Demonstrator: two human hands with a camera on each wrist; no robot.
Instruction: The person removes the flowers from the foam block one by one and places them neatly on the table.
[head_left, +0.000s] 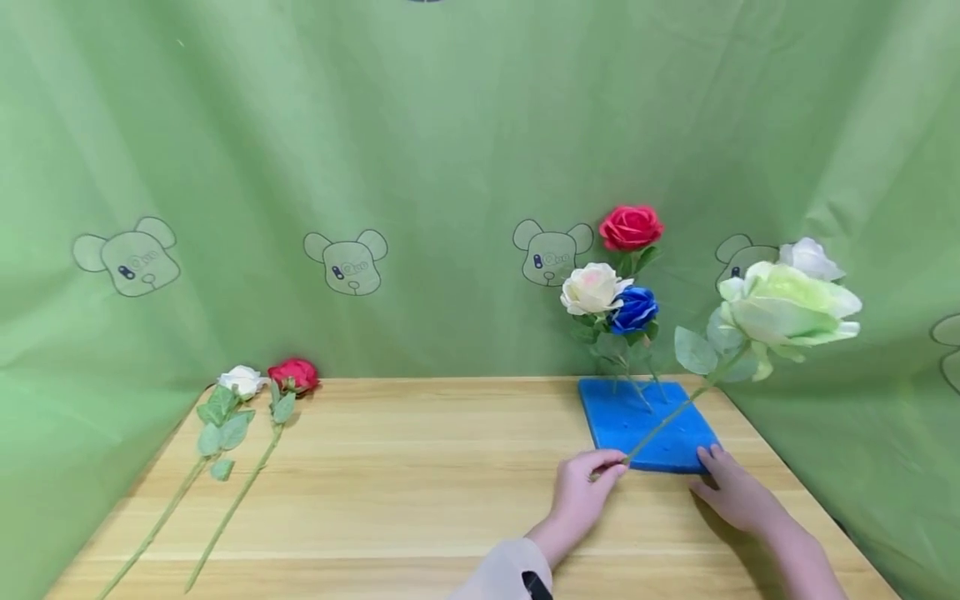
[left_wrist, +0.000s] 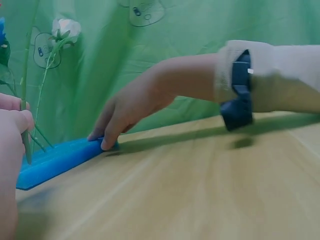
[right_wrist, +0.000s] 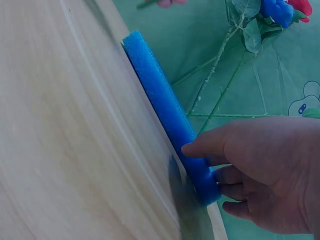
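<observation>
Pinching the lower stem of a large pale-green artificial rose (head_left: pixel 791 310), the left hand's grip (head_left: pixel 587 490) sits at the lower centre-right of the frame, the bloom leaning up toward the right side. Set at the right of the pale wood-grain table (head_left: pixel 420 483), a flat square blue foam block (head_left: pixel 611 425) has the right hand (head_left: pixel 738 497) at its near right corner, that grip spread, thumb and fingers touching the foam, while a red rose (head_left: pixel 630 227), a cream-white rose (head_left: pixel 592 289) and a deep-blue rose (head_left: pixel 634 310) stand above its far part.
</observation>
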